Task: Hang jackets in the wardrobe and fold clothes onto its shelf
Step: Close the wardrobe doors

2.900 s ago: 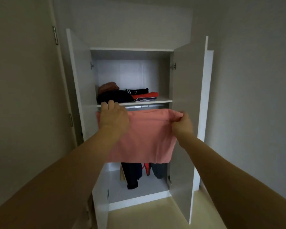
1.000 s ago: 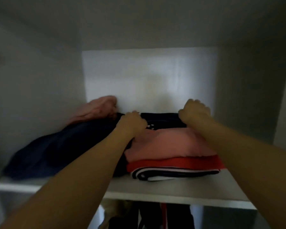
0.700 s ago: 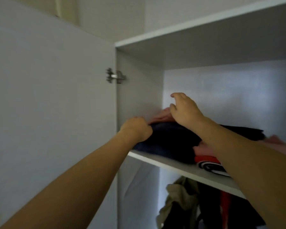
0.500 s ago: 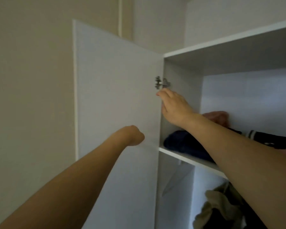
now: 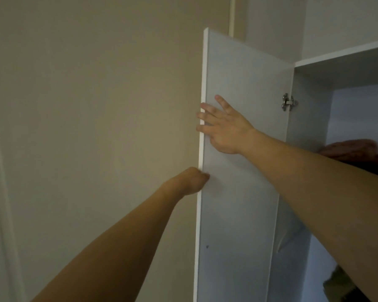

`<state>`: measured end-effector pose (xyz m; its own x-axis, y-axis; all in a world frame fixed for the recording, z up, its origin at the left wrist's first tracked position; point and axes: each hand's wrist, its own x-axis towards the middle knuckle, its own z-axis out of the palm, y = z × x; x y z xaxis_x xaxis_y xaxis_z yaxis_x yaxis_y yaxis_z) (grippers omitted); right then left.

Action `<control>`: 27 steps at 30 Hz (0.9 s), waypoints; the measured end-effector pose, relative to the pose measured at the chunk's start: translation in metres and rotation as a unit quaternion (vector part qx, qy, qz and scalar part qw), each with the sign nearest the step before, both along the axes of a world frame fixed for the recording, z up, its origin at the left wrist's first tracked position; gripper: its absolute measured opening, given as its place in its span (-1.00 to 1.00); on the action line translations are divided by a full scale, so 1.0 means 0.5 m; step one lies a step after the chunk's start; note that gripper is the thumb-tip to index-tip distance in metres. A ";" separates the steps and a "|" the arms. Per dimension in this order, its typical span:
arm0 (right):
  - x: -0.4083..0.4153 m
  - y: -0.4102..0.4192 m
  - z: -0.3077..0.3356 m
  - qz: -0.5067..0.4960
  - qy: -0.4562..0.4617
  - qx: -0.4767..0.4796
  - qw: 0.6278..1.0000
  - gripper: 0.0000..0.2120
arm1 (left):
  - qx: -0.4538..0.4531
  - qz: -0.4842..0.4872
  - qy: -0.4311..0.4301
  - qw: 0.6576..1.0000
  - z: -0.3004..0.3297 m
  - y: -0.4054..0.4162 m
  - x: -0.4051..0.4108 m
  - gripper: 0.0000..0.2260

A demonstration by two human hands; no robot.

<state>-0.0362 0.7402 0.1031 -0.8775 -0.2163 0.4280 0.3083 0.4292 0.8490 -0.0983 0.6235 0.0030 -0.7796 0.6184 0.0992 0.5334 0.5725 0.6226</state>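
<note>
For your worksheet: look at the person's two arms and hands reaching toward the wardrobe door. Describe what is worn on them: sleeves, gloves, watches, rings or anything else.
Nothing is worn that shows. The left hand and right hand are both bare, without gloves. No ring shows on the right hand, and no watch or band on either wrist. Both forearms are uncovered right to the frame's edge, so no sleeve or cuff comes into view.

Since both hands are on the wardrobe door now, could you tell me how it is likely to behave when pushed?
The door looks like a flat, rigid panel, so it should not flex. It hangs on a hinge, so it will probably swing rather than slide. The right hand lies flat near its free edge, where a light push likely suffices.
</note>
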 end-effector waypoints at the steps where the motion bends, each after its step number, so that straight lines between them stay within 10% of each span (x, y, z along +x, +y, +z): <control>1: 0.007 -0.007 0.002 -0.008 0.000 -0.004 1.000 -0.56 | 0.019 -0.011 0.012 1.000 -0.008 0.005 0.001 -0.60; 14: 0.350 0.188 0.002 0.199 0.085 0.045 0.975 -0.75 | 0.104 -0.277 0.023 0.955 -0.033 0.147 0.205 -0.51; 17: 0.471 0.257 -0.009 0.143 0.092 0.040 0.985 -0.71 | 0.102 -0.266 0.048 0.957 -0.053 0.260 0.291 -0.02; 27: 0.707 0.462 -0.042 -0.158 0.070 -0.010 0.985 -0.52 | 0.190 -0.171 0.080 0.964 -0.096 0.625 0.531 0.10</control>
